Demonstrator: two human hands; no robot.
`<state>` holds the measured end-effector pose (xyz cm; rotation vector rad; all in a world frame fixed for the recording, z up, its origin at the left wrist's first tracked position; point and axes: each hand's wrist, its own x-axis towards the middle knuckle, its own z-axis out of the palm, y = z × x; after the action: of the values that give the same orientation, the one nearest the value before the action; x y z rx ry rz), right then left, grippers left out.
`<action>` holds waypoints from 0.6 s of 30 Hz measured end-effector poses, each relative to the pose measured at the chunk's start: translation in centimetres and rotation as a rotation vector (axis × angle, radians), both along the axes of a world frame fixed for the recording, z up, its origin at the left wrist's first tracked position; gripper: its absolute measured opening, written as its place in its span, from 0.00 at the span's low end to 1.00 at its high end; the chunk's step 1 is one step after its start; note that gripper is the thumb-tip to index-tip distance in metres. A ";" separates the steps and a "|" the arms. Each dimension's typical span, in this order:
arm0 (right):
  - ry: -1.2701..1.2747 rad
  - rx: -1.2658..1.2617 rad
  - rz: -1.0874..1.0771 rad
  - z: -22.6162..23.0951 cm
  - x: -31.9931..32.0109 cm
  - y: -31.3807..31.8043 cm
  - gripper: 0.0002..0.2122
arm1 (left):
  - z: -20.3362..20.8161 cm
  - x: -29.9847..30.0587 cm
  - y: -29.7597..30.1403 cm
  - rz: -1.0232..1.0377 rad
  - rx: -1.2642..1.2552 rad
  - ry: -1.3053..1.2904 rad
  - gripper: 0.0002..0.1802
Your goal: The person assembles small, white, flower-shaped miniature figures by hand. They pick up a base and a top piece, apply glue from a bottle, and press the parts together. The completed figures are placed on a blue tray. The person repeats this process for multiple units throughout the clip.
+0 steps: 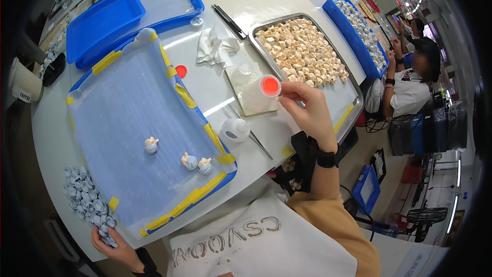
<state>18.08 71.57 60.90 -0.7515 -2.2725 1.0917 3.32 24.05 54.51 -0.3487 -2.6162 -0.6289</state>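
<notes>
My right hand [308, 112] pinches the side of a translucent plastic jar [256, 97] whose round top face shows red-orange. The jar is over a small pale board [240, 79] beside a clear little cup [242, 72]. Low on the left, my left hand [117, 251] is at the near end of a pile of small pale blue cupped pieces [84, 192], thumb and fingers around a piece there. Between my hands lies a blue tray [123, 174] lined with film and edged with yellow tape. Several small cream-and-blue figures [151, 145] rest on it.
A metal tray of cream-coloured pieces [302, 51] stands right of the jar. Nearby are a white squeeze bottle [236, 130], tweezers [261, 145], crumpled tissue [216, 48], a red cap [181, 72] and black pens [229, 20]. Stacked blue trays [105, 23] fill the back left. A co-worker [410, 82] sits at right.
</notes>
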 end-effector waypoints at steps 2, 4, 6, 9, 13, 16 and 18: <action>0.002 0.005 -0.011 0.1 0.0 0.0 0.10 | -0.1 -0.1 -0.1 -0.001 -0.014 0.006 0.17; -0.026 0.064 -0.048 0.2 -0.3 -0.4 0.09 | -0.3 -0.2 -0.4 0.009 -0.041 0.007 0.17; -0.033 0.127 -0.079 0.3 -0.5 -0.7 0.07 | -0.4 -0.3 -0.4 0.018 -0.049 0.005 0.17; -0.097 0.200 -0.111 0.6 -0.2 -0.9 0.06 | -0.4 -0.5 -0.1 0.015 -0.055 0.004 0.17; -0.076 0.242 -0.097 0.5 -0.8 -0.9 0.05 | 1.6 0.7 1.5 0.016 -0.126 0.137 0.22; -0.075 0.260 -0.120 0.4 -0.7 -0.7 0.04 | 1.5 0.2 1.7 -0.001 -0.121 0.146 0.24; -0.073 0.244 -0.142 0.4 -0.4 -0.6 0.04 | 0.3 -0.5 0.5 0.017 -0.135 0.093 0.19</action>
<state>17.67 71.00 61.26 -0.8479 -2.3190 0.7173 2.86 24.58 54.77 -0.3867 -2.5756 -0.4212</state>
